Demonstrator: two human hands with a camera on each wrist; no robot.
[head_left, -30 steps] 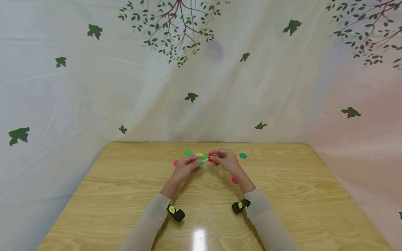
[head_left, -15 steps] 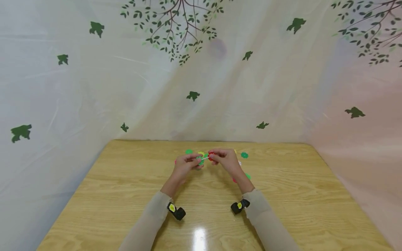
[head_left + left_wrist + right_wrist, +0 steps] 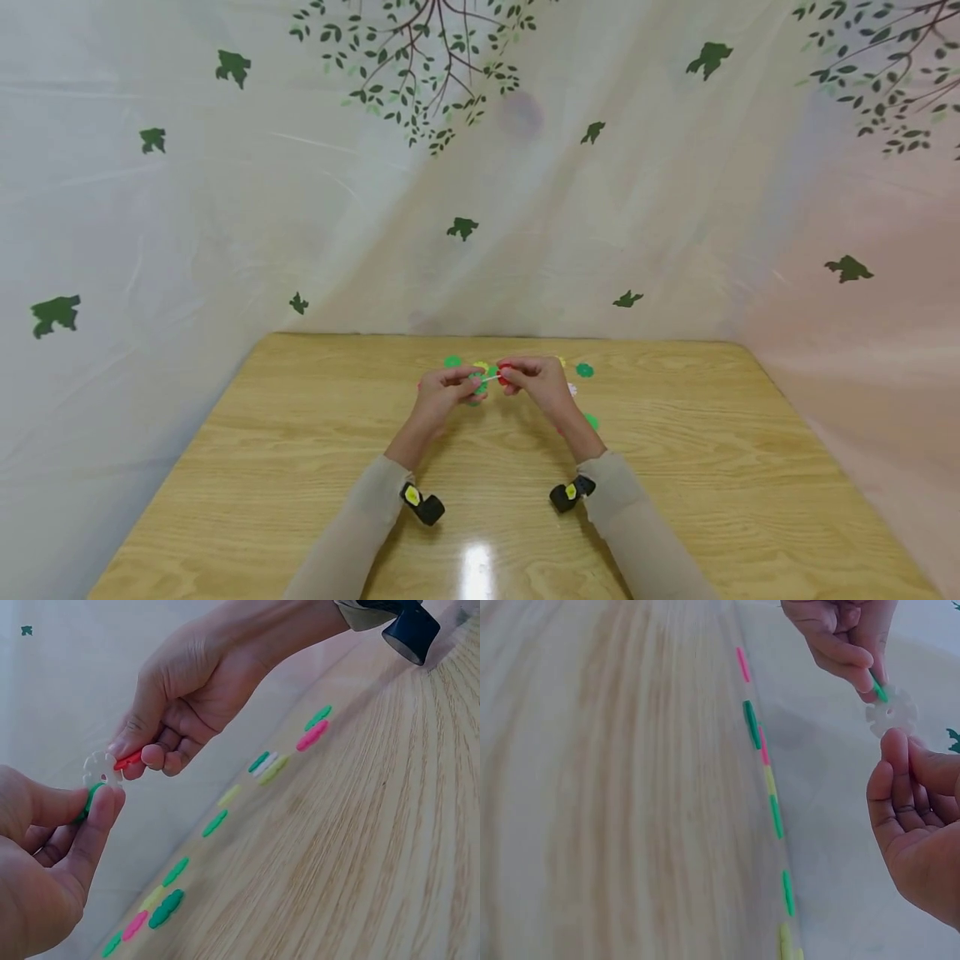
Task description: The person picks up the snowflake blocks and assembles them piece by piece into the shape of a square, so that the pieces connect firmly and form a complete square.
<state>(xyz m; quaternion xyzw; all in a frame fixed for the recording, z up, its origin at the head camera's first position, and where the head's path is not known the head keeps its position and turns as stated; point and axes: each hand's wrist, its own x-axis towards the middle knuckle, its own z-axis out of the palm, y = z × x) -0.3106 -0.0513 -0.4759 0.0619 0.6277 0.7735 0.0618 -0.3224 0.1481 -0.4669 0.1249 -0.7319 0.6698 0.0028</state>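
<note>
My left hand (image 3: 446,396) pinches a green notched flower-shaped disc (image 3: 91,801) between thumb and fingers. Opposite it, my right hand (image 3: 546,387) pinches a red disc (image 3: 130,759) of the same sort. Between them stands a white notched disc (image 3: 892,712), meeting the green one at one edge and the red one at the other. In the right wrist view the red disc is hidden by the fingers. How deep the notches sit in one another I cannot tell. Both hands are raised above the far part of the wooden table (image 3: 480,475).
Loose discs lie behind and beside the hands, among them a teal disc (image 3: 585,370), a green disc (image 3: 452,362) and a pink disc (image 3: 312,736). A printed cloth (image 3: 375,250) hangs along the table's back edge. Each wrist wears a black camera (image 3: 423,505).
The head view has shifted slightly, and the joined discs look a little higher against the table. Both hands keep the same pinch with almost no movement.
</note>
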